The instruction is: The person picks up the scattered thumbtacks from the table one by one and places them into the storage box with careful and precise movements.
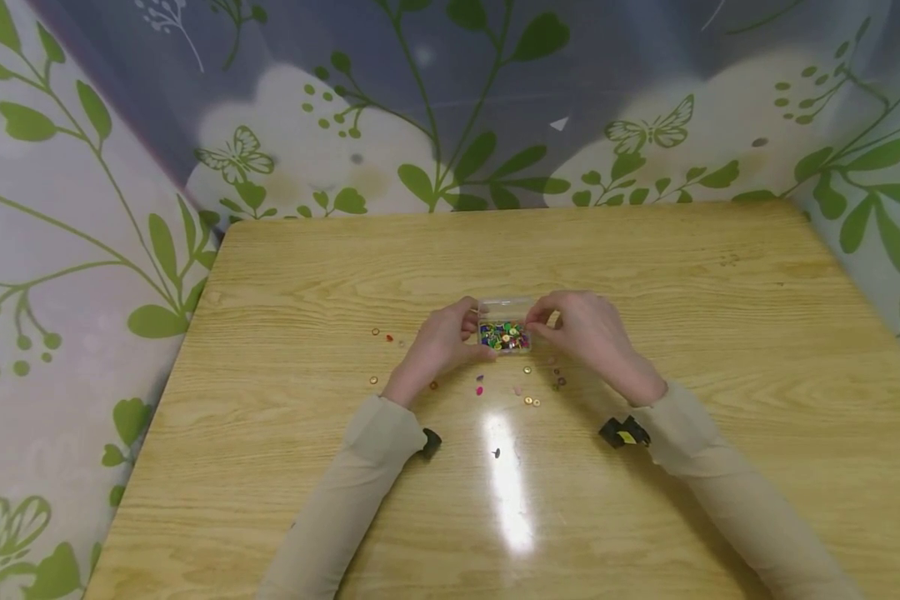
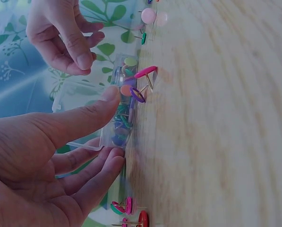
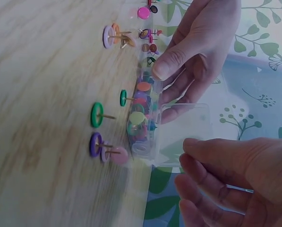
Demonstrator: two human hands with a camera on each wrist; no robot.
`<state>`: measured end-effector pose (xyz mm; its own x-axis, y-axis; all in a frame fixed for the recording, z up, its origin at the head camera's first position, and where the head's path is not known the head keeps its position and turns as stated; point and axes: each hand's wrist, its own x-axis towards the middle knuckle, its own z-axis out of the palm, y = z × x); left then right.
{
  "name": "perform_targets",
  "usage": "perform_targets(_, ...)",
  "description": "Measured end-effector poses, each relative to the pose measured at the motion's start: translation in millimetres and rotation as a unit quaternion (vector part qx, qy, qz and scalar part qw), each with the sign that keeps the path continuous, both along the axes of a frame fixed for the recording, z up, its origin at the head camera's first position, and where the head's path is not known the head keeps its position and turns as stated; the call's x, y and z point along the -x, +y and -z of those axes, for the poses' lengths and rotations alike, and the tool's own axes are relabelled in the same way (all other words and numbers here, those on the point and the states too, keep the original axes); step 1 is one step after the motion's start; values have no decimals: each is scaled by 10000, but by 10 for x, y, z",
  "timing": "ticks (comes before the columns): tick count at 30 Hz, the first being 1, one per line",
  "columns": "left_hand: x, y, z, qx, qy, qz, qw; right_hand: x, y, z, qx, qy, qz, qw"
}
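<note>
Head view alone showing sleeves (image 1: 742, 487), left grip (image 1: 442, 337) holding tack box (image 1: 506, 309), right grip (image 1: 588, 335) unclear

Indoors, snug nook walled on three sides. Home, classroom or office: can't tell which. Wood-grain surface (image 1: 330, 275) has a back wall (image 1: 525, 108) along its far edge, a left wall (image 1: 67, 250) on its left, a right wall (image 1: 870, 175) on its right. All three printed with green leaves (image 1: 480, 158); butterflies (image 1: 648, 125) too, left and back. Decor reads playroom or home over workshop. Glare streak (image 1: 507, 483) on the surface's near half looks like lamp light. Thumbtacks (image 1: 528, 401) on the surface fit desk or craft use, don't settle it.
</note>
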<state>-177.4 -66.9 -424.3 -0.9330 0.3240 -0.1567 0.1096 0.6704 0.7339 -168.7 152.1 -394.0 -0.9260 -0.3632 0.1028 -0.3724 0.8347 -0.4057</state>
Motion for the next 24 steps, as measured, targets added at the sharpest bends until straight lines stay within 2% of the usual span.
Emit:
perform_targets(10,-10,1,-9,-30,-66,-33,10000,-68,129,-29,-165,136,-57,9998)
perform_targets(16,-18,-9,-11,-55,-71,-42,10000,-108,207,40,-415,-57,-697,9967)
perform_targets(19,-18,-7,-16,-40,-73,-44,10000,-131,228,86,-367,-204,-958,9945)
perform_targets(24,-16,4,-17,-25,-64,-33,10000,-149,241,149,-362,-397,-971,9938)
